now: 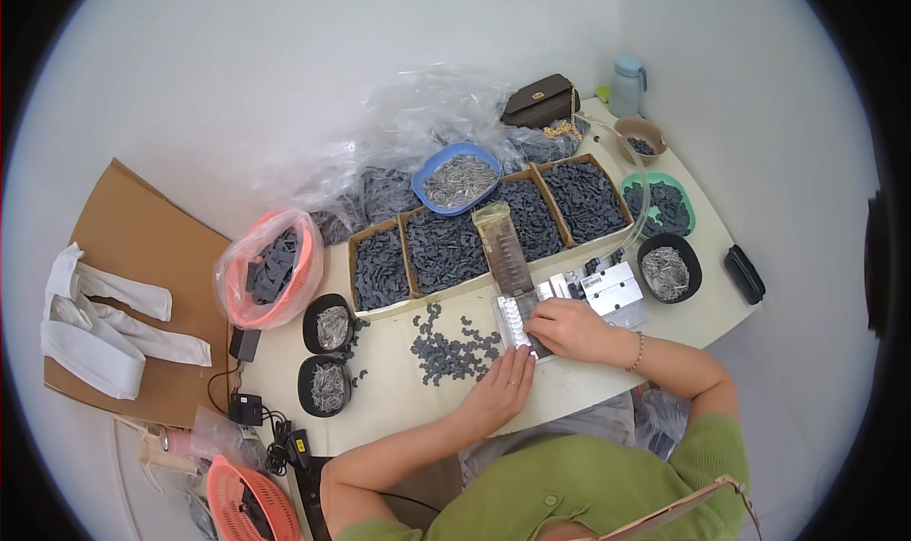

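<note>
A metal jig with a row of white slots (513,320) stands near the front of the table. My left hand (503,386) reaches its near end, fingers stretched out and tips against the edge. Over the jig's right side my right hand (567,330) is bent, its fingers pressed together; what they hold, if anything, is hidden. A clear-topped feed chute (505,247) slopes down into the jig from behind. To the right sits a silver metal block (611,289) with a hose. Left of my left hand lie loose dark grey small parts (454,356).
Behind is a divided cardboard box (414,301) of dark parts, with a blue tray (418,182) of metal pins on it. Black bowls of pins (305,387) (697,273) flank the work area. A green bowl (691,199), a black case (744,273) and a lined orange basket (308,285) stand around.
</note>
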A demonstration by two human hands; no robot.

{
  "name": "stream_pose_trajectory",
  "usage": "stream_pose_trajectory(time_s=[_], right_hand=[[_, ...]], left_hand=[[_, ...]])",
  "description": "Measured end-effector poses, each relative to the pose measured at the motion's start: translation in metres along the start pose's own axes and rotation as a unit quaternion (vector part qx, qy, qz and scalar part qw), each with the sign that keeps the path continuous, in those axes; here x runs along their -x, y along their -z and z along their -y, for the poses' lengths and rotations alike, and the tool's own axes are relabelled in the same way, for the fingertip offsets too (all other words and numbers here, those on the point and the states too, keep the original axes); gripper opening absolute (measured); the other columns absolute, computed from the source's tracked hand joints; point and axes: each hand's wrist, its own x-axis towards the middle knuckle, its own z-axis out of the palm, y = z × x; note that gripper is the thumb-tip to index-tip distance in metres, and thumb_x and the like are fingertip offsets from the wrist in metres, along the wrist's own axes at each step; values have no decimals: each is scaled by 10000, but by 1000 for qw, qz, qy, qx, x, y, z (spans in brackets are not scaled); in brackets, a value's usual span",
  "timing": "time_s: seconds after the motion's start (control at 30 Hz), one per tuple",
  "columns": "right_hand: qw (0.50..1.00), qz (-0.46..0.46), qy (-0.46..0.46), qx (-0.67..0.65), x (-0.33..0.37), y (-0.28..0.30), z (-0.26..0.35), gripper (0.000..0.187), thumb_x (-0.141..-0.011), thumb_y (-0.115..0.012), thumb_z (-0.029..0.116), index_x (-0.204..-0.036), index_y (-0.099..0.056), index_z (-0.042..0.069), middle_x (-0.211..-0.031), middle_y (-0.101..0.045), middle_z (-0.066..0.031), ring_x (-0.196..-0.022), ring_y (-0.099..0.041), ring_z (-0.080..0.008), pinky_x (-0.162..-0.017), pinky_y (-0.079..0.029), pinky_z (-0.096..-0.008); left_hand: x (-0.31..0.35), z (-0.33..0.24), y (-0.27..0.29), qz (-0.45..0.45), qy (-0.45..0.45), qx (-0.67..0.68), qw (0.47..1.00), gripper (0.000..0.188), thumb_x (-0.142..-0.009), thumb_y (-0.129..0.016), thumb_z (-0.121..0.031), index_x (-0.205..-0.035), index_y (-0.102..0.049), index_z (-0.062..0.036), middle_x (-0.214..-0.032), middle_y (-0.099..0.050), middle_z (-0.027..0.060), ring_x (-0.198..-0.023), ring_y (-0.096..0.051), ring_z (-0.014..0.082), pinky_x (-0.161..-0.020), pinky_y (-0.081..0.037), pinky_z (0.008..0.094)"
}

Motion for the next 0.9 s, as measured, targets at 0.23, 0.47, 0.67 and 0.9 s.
stream_pose_trajectory(time_s=[0.23, 0.47, 0.67, 0.9], right_hand=[[1000, 6, -8, -8, -2, -5, 1, 114, -762, -672, 75, -871, -650, 51, -829, -598, -79, -770, -606, -264, -668, -510, -360], [1000, 14, -13, -4, -2, -4, 2, 113, -759, -676, 75, -866, -649, 53, -833, -601, -76, -778, -605, -262, -677, -510, -359], [1000, -7, -15, -12, -1, 1, 1, 132, -749, -675, 79, -875, -645, 55, -837, -599, -70, -777, -604, -258, -678, -511, -353], [991, 43, 105, 74, 12, -12, 13, 251, -691, -615, 91, -934, -639, 33, -898, -610, -54, -809, -594, -206, -675, -505, -310]], left_hand=[[-3, 14, 2, 6, -25, 46, 999, 419, -797, -516, -111, -1155, -555, 103, -1188, -584, 253, -1140, -565, 351, -946, -471, 394], [-12, 20, -3, -15, 46, 157, 986, 312, -781, -574, -80, -1071, -614, 30, -1023, -625, 133, -970, -610, 281, -811, -513, 348], [-20, 21, -19, -112, 183, 303, 928, 115, -738, -694, -46, -851, -676, -36, -849, -597, 74, -837, -594, 247, -673, -505, 341], [-12, 42, 9, -48, 149, 334, 929, 115, -728, -677, -13, -840, -664, -36, -851, -619, 111, -819, -586, 284, -672, -500, 380]])
